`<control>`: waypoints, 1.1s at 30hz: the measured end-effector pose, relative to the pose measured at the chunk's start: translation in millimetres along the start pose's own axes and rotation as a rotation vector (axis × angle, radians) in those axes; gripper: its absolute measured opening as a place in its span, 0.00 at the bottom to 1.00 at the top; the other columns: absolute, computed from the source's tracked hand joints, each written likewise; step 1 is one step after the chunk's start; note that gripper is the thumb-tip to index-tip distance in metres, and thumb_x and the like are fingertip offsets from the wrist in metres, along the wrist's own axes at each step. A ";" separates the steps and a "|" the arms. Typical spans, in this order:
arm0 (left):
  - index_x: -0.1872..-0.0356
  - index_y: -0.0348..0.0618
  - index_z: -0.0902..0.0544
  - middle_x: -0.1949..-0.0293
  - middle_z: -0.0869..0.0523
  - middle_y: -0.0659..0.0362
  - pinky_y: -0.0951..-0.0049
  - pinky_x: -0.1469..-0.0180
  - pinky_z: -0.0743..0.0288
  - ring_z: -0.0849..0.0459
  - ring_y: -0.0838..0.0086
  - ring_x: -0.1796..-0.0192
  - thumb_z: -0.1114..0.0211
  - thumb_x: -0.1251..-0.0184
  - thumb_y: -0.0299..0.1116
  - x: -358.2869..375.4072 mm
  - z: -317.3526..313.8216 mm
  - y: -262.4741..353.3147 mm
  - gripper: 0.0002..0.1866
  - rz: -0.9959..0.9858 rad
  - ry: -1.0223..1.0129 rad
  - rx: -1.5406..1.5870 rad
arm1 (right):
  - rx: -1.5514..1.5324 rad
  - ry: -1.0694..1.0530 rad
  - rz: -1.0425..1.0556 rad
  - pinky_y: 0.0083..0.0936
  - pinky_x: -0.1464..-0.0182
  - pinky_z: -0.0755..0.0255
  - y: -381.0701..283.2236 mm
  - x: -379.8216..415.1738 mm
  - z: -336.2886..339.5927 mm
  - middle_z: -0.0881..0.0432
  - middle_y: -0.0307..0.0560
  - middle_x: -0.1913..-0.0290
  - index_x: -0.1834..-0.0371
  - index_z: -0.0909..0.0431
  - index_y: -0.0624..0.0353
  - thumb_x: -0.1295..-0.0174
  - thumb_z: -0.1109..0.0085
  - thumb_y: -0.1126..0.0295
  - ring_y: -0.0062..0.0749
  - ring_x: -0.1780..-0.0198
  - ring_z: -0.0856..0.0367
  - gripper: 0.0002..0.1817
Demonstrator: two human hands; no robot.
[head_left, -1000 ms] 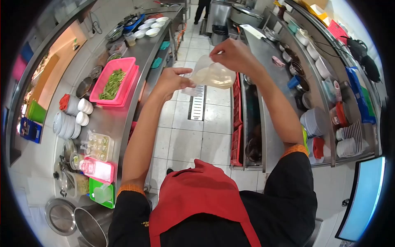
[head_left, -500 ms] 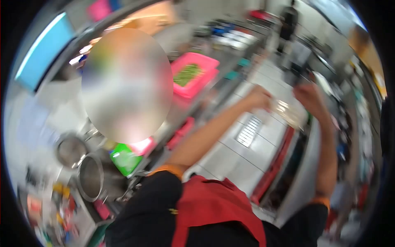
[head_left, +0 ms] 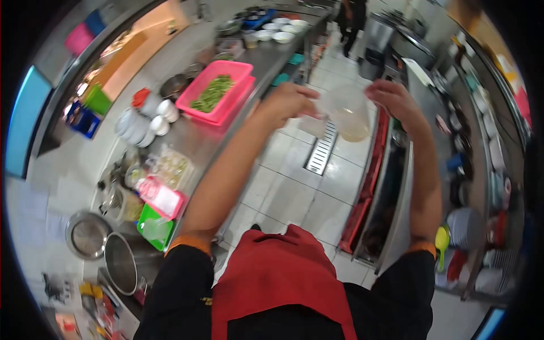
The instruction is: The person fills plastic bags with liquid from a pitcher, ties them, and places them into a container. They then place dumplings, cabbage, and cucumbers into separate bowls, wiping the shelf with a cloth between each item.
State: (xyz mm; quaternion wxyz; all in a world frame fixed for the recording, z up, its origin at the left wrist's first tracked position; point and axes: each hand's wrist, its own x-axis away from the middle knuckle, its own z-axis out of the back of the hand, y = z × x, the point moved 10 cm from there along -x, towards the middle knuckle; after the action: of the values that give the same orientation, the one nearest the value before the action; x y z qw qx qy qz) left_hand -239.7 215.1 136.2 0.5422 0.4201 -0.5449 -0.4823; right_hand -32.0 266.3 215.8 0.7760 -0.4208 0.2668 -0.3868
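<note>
Raised in front of me over the floor, a clear, rounded plastic bag [head_left: 347, 110] hangs between my hands, with pale liquid at its bottom. My left hand [head_left: 290, 106] is closed in a pinch at its left side, a second see-through flap of plastic [head_left: 313, 126] hanging just under the fingers. On the other side, my right hand [head_left: 394, 102] has its thumb and fingers bent together at the bag's upper right edge. The fingertips of both hands blur into the plastic.
Left of me, a steel counter [head_left: 201, 144] carries a pink basin [head_left: 187, 102] of cut green vegetables, white bowls [head_left: 283, 37] and a green tray [head_left: 154, 226]. A drain grate [head_left: 322, 153] lies in the tiled floor. Another steel counter [head_left: 416, 164] runs along the right. A person [head_left: 348, 25] stands at the far end.
My view has turned, and both hands appear further left and higher. The bag has gone from lying slantwise by my right hand to hanging rounded between both hands. My right fist has loosened.
</note>
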 end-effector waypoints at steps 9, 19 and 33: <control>0.51 0.24 0.21 0.63 0.14 0.47 0.82 0.62 0.19 0.11 0.69 0.66 0.32 0.59 0.12 -4.5 0.3 16.2 0.26 -0.031 0.025 -0.008 | 0.317 0.094 0.111 0.18 0.73 0.38 -43.6 -24.0 3.6 0.23 0.34 0.77 0.62 0.14 0.63 0.44 0.37 0.67 0.14 0.75 0.31 0.12; 0.55 0.26 0.19 0.64 0.14 0.49 0.81 0.63 0.20 0.13 0.72 0.66 0.30 0.61 0.12 -12.1 5.9 14.1 0.24 -0.059 0.074 -0.018 | 0.585 0.081 0.150 0.23 0.67 0.29 -77.1 -48.5 -15.4 0.18 0.43 0.76 0.66 0.12 0.58 0.49 0.36 0.60 0.23 0.73 0.23 0.14; 0.60 0.28 0.19 0.66 0.14 0.50 0.78 0.60 0.19 0.12 0.68 0.63 0.30 0.60 0.13 -0.7 18.2 18.1 0.19 -0.025 0.154 0.013 | 0.689 -0.063 0.286 0.25 0.59 0.26 -102.4 -78.7 -42.0 0.14 0.47 0.71 0.66 0.13 0.62 0.50 0.38 0.62 0.28 0.67 0.17 0.15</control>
State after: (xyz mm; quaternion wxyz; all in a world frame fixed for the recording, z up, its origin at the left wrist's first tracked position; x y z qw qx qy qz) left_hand -256.6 220.3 154.8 0.5735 0.4662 -0.4995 -0.4519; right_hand -145.5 276.9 289.6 0.9260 -0.1051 0.1531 -0.3287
